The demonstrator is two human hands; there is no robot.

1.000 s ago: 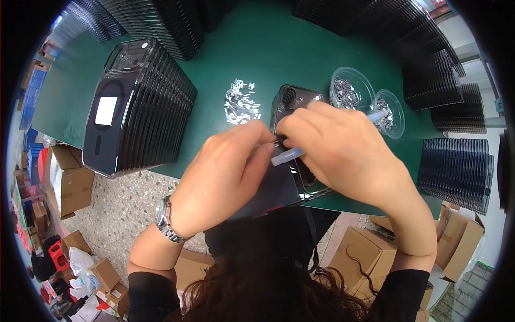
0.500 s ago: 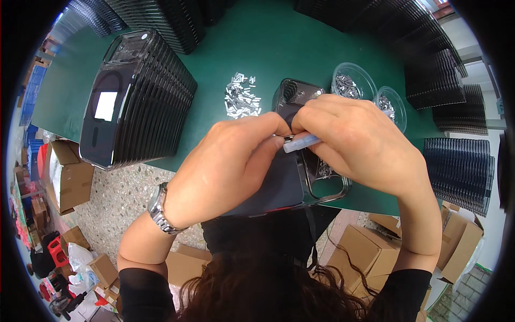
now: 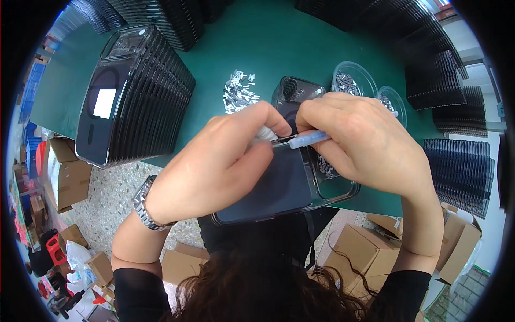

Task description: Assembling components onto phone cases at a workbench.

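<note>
Two hands meet over one dark phone case (image 3: 279,185) at the near edge of the green worktop (image 3: 279,48), the case overhanging that edge toward you. Your left hand (image 3: 214,166) is curled closed over the case's upper left side, with its thumb and fingertips pinching a small pale part at the case's top rim. Your right hand (image 3: 365,145) is closed around a slim pale-blue pen-like tool (image 3: 310,139); the tool lies nearly level, long axis running left to right, tip pointing left at the case rim where your left fingertips pinch. The case lies flat with its long axis running from near-left to far-right, camera-opening end away from you. Beyond the hands, a loose heap of small silver parts (image 3: 238,92) lies on the worktop, with two clear round dishes (image 3: 354,80) just to its right. A row of black cases (image 3: 134,96) stands well to the left.
</note>
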